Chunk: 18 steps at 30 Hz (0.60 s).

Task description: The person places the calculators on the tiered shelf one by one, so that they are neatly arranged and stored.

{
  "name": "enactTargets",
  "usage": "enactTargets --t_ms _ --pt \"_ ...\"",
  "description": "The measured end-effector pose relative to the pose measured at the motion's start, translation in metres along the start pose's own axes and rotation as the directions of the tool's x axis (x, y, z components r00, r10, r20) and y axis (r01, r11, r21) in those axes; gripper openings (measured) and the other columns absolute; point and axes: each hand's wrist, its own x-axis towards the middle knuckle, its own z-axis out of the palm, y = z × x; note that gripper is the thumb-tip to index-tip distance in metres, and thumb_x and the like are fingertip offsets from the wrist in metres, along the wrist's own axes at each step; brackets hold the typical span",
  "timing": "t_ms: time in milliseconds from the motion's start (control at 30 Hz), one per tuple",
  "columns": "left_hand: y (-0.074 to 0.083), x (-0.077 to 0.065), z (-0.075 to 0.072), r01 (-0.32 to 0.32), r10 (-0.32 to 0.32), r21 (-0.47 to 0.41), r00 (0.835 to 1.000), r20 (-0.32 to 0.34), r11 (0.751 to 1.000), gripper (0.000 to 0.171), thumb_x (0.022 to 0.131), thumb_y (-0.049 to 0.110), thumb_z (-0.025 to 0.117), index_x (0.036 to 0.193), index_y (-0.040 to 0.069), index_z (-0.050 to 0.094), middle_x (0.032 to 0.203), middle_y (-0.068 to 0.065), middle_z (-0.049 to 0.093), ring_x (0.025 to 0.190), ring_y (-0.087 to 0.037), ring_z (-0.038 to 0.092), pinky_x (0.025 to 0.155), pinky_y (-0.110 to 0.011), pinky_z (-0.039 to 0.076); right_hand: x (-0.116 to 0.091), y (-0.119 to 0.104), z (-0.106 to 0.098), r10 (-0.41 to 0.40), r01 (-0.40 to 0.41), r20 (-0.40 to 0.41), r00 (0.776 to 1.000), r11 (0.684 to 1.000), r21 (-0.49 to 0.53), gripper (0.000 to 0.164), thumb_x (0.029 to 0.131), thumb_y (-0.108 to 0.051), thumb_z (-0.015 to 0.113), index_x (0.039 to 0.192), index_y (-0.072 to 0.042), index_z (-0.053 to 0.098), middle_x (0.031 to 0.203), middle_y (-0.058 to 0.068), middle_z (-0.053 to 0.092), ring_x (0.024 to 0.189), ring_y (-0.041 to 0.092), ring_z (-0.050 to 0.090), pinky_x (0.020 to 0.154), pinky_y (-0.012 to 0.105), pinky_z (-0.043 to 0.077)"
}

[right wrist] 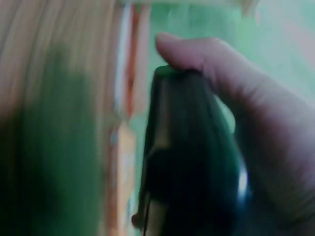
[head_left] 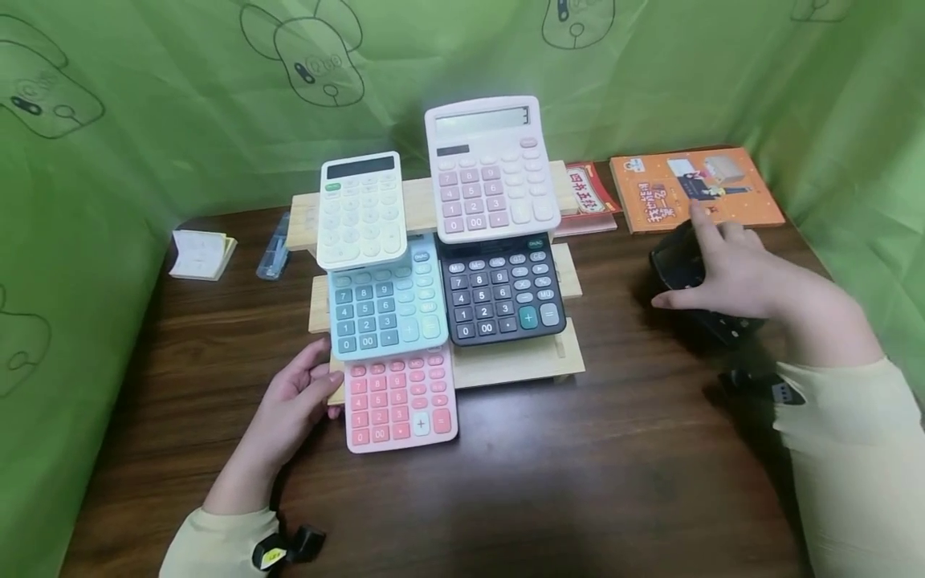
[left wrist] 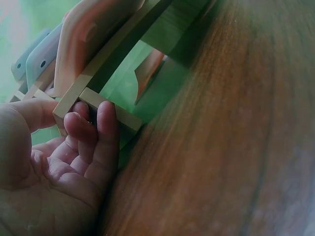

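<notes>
A tiered wooden rack [head_left: 516, 365] bears several calculators. At its lower left corner, my left hand [head_left: 299, 393] holds the wood between thumb and curled fingers, beside the pink calculator [head_left: 401, 405]. Above that one are a blue calculator [head_left: 386, 309] and a black-keyed calculator [head_left: 502, 293]. On the top tier stand a cream calculator [head_left: 361, 209] and a white-and-pink calculator [head_left: 491, 168] with a 3 on its display. Off to the right, my right hand [head_left: 744, 273] grips a black calculator [head_left: 679, 261], tilted and partly hidden by the hand. In the right wrist view it is blurred.
An orange book [head_left: 650, 201] lies at the back right, next to a red booklet [head_left: 588, 193]. Left of the rack are a white notepad [head_left: 198, 255] and a blue translucent object [head_left: 275, 250]. Green cloth [head_left: 181, 120] hangs round the brown table [head_left: 578, 482].
</notes>
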Motion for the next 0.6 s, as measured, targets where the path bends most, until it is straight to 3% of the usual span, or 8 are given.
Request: enactTargets --t_ms 133,233,400,600 --pt "0.001 0.002 0.0 -0.006 0.006 0.021 1.0 -0.009 1.0 0.05 0.103 0.015 0.049 0.149 0.01 0.029 0.111 -0.018 0.066 0.062 -0.022 0.057 0.054 -0.03 0.052 -0.011 -0.036 0.002 -0.108 0.109 -0.078 0.991 0.994 0.014 0.137 0.062 -0.075 0.073 0.15 -0.03 -0.02 0.132 0.033 0.028 0.108 0.042 0.035 0.068 0.05 0.049" --pt "0.001 0.002 0.0 -0.012 0.012 0.028 1.0 -0.017 1.0 0.051 0.103 0.015 0.049 0.149 0.01 0.029 0.11 -0.017 0.067 0.06 -0.022 0.056 0.054 -0.03 0.052 -0.017 -0.056 0.006 -0.156 0.154 -0.065 0.986 0.988 -0.033 0.136 0.059 -0.081 0.069 0.151 -0.03 -0.019 0.133 0.028 0.03 0.109 0.038 0.034 0.068 0.048 0.05" --pt "0.001 0.001 0.0 -0.001 0.001 0.035 1.0 -0.008 0.999 0.051 0.103 0.015 0.048 0.149 0.01 0.028 0.11 -0.017 0.067 0.06 -0.022 0.057 0.053 -0.032 0.052 -0.028 -0.08 0.014 -0.181 0.179 -0.003 0.983 0.974 -0.141 0.142 0.055 -0.092 0.057 0.152 -0.018 -0.016 0.133 0.023 0.035 0.11 0.035 0.036 0.075 0.05 0.049" --pt "-0.004 0.002 0.002 0.002 -0.001 0.031 1.0 -0.019 1.0 0.049 0.103 0.015 0.049 0.148 0.01 0.03 0.109 -0.018 0.066 0.06 -0.023 0.056 0.053 -0.031 0.051 -0.039 -0.098 0.027 -0.214 0.217 0.035 0.976 0.962 -0.168 0.145 0.054 -0.093 0.056 0.154 -0.01 -0.007 0.142 0.023 0.033 0.12 0.034 0.034 0.085 0.056 0.047"
